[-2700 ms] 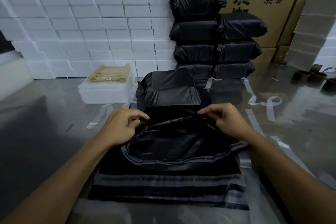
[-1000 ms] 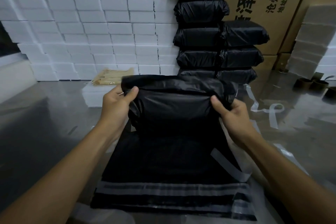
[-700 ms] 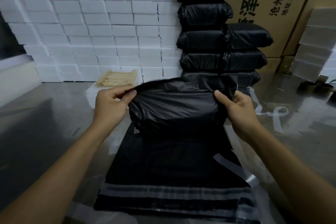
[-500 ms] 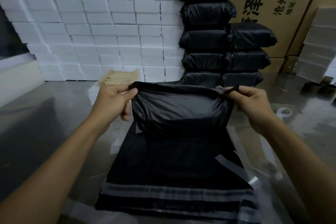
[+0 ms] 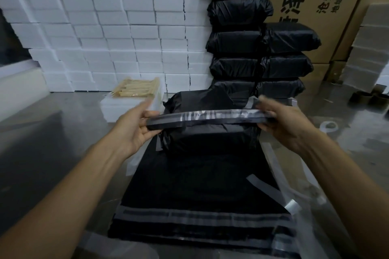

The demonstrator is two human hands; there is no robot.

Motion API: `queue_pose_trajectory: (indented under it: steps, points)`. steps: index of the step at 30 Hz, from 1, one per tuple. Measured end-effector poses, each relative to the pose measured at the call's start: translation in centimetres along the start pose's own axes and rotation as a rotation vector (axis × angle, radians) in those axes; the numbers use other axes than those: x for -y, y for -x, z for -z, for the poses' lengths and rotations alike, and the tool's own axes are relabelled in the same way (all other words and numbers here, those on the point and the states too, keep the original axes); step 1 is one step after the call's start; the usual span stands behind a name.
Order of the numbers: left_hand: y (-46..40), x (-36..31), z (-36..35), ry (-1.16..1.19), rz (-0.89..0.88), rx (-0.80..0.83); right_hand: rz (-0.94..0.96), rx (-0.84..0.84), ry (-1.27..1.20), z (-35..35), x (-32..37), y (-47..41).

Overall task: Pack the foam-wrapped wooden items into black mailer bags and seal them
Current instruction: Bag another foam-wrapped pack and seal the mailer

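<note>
Behind both hands, sealed black parcels front stacked foam blocks.

Head view (single camera) looks forward and down; hands near.

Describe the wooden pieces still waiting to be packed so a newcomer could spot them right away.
Start at the white foam wall. At its foot, left of the black bags, a foam block lies flat on the table. The wooden pieces rest on it, the only tan thing among white and black.

"沧州", "地址" on cardboard box
</note>
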State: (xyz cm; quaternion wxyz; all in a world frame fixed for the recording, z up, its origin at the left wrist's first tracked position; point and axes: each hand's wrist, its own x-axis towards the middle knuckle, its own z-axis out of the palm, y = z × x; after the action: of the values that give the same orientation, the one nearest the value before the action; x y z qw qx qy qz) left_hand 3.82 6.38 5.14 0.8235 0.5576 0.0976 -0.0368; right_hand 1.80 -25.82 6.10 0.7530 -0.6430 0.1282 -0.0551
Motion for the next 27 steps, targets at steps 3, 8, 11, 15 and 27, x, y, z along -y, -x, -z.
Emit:
queue_pose_trajectory:
  steps: [3,8,11,15,27]
  points:
    - [-0.4,0.6,0.3,-0.055,-0.064,0.046,-0.005,0.019,0.053,0.0,-0.1,0.2]
    - [-0.6,0.8,1.6,-0.086,-0.042,0.178,0.006,0.034,0.069,0.2,-0.6,0.1]
    - [-0.9,1.1,2.1,-0.086,-0.039,0.222,0.073,-0.024,0.171,-0.1,-1.4,-0.4]
    - [-1.0,0.9,2.9,-0.111,-0.032,0.335,0.183,-0.063,0.31,-0.6,-3.2,-0.6]
    - [-1.4,0.5,3.9,-0.151,0.009,0.492,0.914,-0.185,0.895,-5.7,-1.7,3.0]
